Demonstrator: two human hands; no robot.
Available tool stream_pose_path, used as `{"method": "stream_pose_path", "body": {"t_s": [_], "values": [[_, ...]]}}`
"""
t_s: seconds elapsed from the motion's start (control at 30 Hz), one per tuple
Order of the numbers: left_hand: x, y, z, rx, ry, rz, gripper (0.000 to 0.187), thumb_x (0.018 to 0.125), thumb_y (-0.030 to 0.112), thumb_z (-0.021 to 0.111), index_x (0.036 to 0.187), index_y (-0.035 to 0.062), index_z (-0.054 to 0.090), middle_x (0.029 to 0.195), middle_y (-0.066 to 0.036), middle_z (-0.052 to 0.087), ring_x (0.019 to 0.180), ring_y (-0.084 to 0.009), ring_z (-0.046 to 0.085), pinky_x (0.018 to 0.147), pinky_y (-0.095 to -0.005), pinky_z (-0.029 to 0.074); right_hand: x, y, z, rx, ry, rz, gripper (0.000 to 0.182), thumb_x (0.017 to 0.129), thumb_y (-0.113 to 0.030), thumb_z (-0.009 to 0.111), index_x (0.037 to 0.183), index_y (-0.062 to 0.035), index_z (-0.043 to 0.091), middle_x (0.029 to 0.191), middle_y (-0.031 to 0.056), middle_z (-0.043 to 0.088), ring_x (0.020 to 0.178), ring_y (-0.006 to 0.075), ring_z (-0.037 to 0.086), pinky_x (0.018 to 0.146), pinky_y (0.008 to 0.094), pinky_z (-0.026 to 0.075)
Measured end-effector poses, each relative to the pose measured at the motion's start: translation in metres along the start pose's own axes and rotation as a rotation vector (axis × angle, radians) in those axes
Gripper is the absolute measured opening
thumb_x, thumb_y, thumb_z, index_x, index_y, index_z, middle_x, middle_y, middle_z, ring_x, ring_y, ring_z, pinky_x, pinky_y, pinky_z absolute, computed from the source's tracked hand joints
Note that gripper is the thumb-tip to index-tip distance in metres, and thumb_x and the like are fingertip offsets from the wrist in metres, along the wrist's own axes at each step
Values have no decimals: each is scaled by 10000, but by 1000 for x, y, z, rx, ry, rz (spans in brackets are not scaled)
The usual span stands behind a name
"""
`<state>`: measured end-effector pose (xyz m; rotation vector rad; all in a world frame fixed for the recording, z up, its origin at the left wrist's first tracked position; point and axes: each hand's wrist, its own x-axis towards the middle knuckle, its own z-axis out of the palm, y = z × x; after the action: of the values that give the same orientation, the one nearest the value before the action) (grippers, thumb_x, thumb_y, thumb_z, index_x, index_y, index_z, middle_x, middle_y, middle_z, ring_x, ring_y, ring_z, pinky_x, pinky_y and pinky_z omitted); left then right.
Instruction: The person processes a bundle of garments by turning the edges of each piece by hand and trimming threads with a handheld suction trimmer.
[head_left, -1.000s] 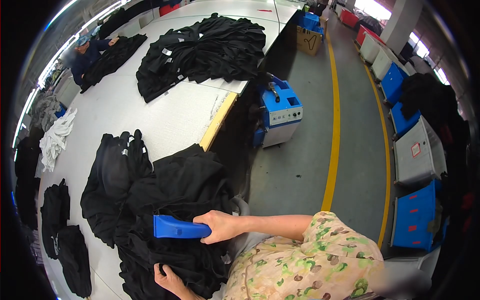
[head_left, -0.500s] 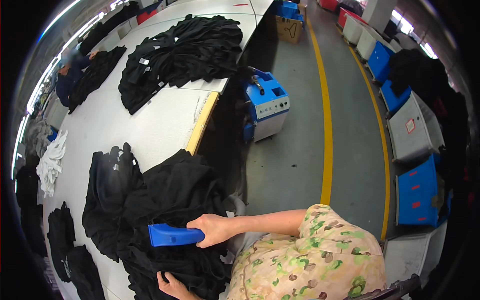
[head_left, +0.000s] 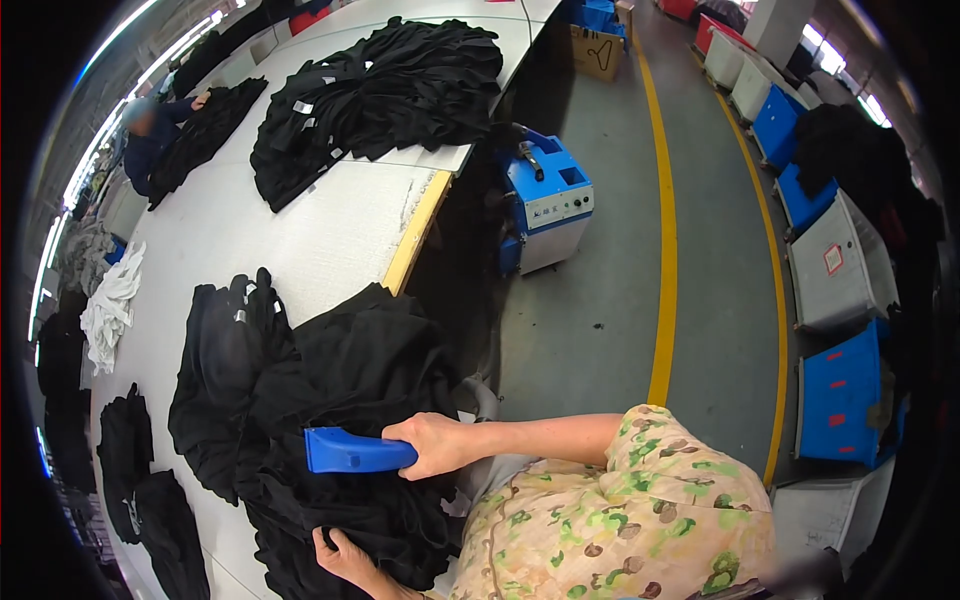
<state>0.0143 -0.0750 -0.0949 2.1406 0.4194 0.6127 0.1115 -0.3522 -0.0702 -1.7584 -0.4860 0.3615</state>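
My right hand (head_left: 432,445) is wrapped round the handle of a blue handheld nozzle-like tool (head_left: 352,452) with a wide, flared head pointing left. The tool is over a heap of black garments (head_left: 350,355) on the near end of the table. Lower down, my left hand (head_left: 345,560) pinches a fold of the black garment (head_left: 290,530) at the heap's near side. Small white labels (head_left: 240,316) show at the heap's far end. Part of a grey hose (head_left: 484,398) curves beside the table edge; its link to the tool is hidden.
A fanned pile of black garments (head_left: 385,95) lies farther along the white table (head_left: 330,225). Another person (head_left: 150,150) handles black cloth across it. A blue-and-white machine (head_left: 548,195) stands on the floor beside the table. Bins (head_left: 838,390) line the aisle's right side.
The view has shifted slightly, so the surroundings sit a little farther right. Both hands keep their grips, and the blue tool stays over the black heap.
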Motion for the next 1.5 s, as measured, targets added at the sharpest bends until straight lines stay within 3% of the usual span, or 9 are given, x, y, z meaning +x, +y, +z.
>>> {"method": "stream_pose_path", "body": {"t_s": [0.23,0.33,0.6,1.03,1.17,1.27,1.43,1.47,1.5], "values": [[-2,6,1,-15,7,-7,253,874,18,531,1046,-152,609,880,-159,686,760,-217,590,764,-319,493,-2,1,2,-23,-21,-5,283,698,-157,735,910,-9,620,761,168,675,764,351,680,706,424,514],[0,-1,-5,25,-60,-26,342,936,73,569,1158,-188,587,989,-176,698,849,-213,603,835,-328,497,-4,4,2,-39,-9,-26,285,705,-158,734,919,-12,617,761,168,675,764,352,680,702,422,513],[9,-31,-5,171,-22,83,412,931,129,575,1190,-191,579,1065,-264,698,934,-310,645,911,-372,491,-11,1,0,13,44,-53,258,696,-132,722,885,-12,596,747,155,663,745,358,671,687,424,509],[8,-13,1,111,-22,-22,405,923,110,560,1192,-192,577,1062,-262,699,907,-301,646,880,-363,505,-13,8,-3,-29,27,-63,247,703,-132,705,892,-22,588,729,153,649,736,361,663,679,436,499],[11,-23,-1,78,-91,-15,385,916,90,561,1178,-192,579,1030,-247,700,880,-279,632,861,-358,500,-9,10,-1,5,15,-42,247,668,-132,708,852,-13,596,735,166,661,760,388,666,699,449,512],[5,-20,9,127,72,35,352,910,78,555,1132,-193,586,1003,-235,697,867,-264,623,854,-358,496,-8,8,-1,13,9,-22,241,673,-133,707,850,-19,591,737,170,663,763,390,667,707,453,510],[3,11,14,128,36,121,247,833,19,546,1009,-128,636,827,-189,677,715,-213,590,711,-328,501,-6,16,3,-51,56,-43,325,728,-192,750,984,-31,634,807,161,683,788,333,691,716,410,525],[1,34,12,148,-37,-85,218,820,14,550,974,-86,667,767,-172,668,665,-182,588,657,-314,498,-4,17,5,-51,21,-70,350,731,-205,760,1014,-32,647,830,163,692,800,322,699,728,401,533],[0,56,17,156,7,-70,194,798,14,578,945,-44,690,721,-140,658,618,-148,569,614,-301,490,-4,16,2,-89,-9,32,466,730,-233,802,1128,-35,662,923,166,713,846,277,714,775,373,548]]}}
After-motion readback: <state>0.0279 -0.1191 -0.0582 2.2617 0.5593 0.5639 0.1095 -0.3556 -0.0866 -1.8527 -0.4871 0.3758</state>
